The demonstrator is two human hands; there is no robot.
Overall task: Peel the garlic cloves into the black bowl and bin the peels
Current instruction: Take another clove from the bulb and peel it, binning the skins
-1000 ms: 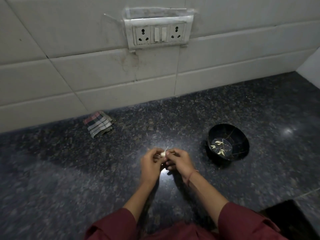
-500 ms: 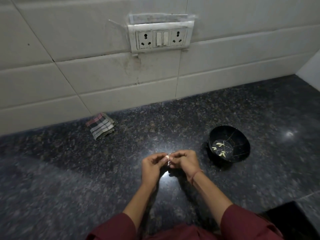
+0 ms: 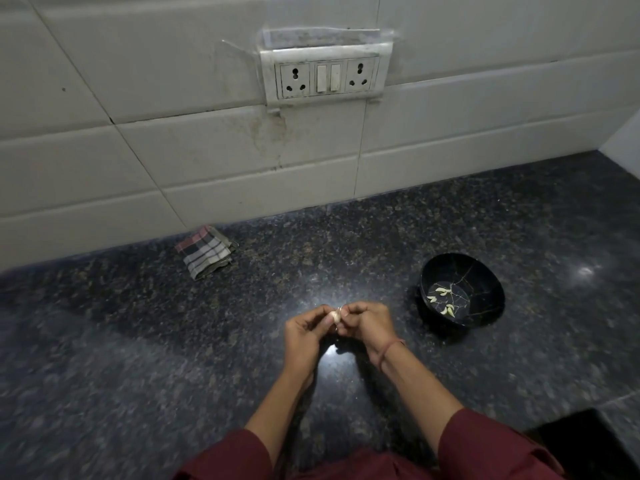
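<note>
Mid-task. Pinches one clove (image 3: 335, 315) between left hand (image 3: 304, 336) and right hand (image 3: 369, 323), fingers (image 3: 358, 309) curled on it, above the near bench (image 3: 173, 358). Holds several peeled cloves (image 3: 441, 299) already in the bowl (image 3: 485, 306), right of the hands. Probably leaves: finishing this clove, dropping it in, binning peels; no bin visible.

dim, cool light | glare spots on countertop (image 3: 585, 271) | corners dark | wide-angle bowing | slight blur
</note>
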